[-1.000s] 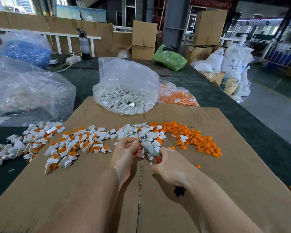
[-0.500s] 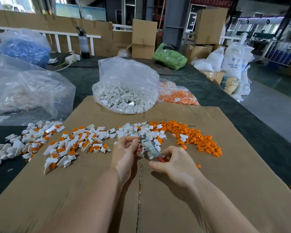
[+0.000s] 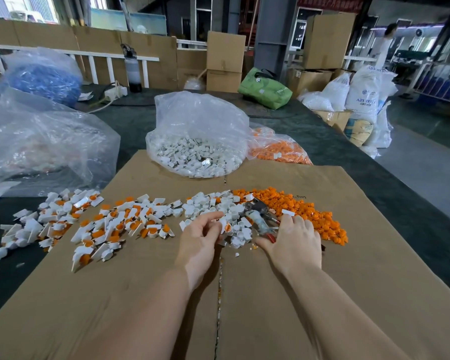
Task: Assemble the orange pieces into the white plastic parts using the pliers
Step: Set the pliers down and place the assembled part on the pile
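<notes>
My left hand pinches a white plastic part with an orange piece in it at its fingertips, over the loose white parts. My right hand lies palm down and holds the pliers between thumb and palm. Their red handle shows by the thumb and the jaws point up left. The fingers of that hand reach the near edge of the orange pieces pile. Assembled white-and-orange parts spread out to the left on the cardboard sheet.
A clear bag of white parts and a bag of orange pieces stand behind the piles. Large clear bags sit at the left on the dark table. Boxes and sacks stand beyond the table's right edge.
My right hand has moved right with the pliers, away from my left hand, and its fingers now stretch onto the orange pile. My left hand keeps the part it held.
</notes>
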